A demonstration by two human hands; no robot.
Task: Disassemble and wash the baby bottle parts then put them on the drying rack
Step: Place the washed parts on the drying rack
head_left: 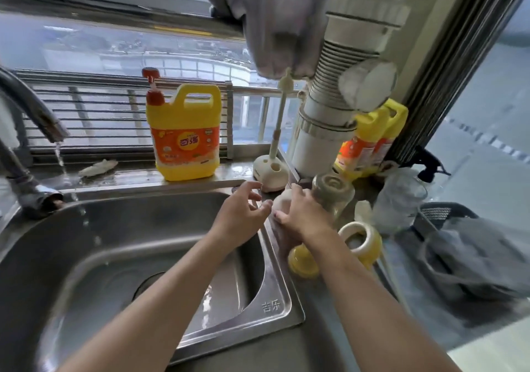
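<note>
Parts look already split up and parked on the wet table [324, 343] right of the sink [269, 305], I'd guess so they stay within reach of the trickling faucet [34, 113]. The glass bottle [334, 192] sits just past my right hand [301, 214], the yellow handled collar [362, 242] just beside that forearm, and another yellow piece [304, 261] partly under it. Left hand [241, 214] hovers over the sink's edge, fingers loose and spread, holding nothing. The right one drapes over a pale piece [282, 201], too blurry to tell if it's actually gripping.
</note>
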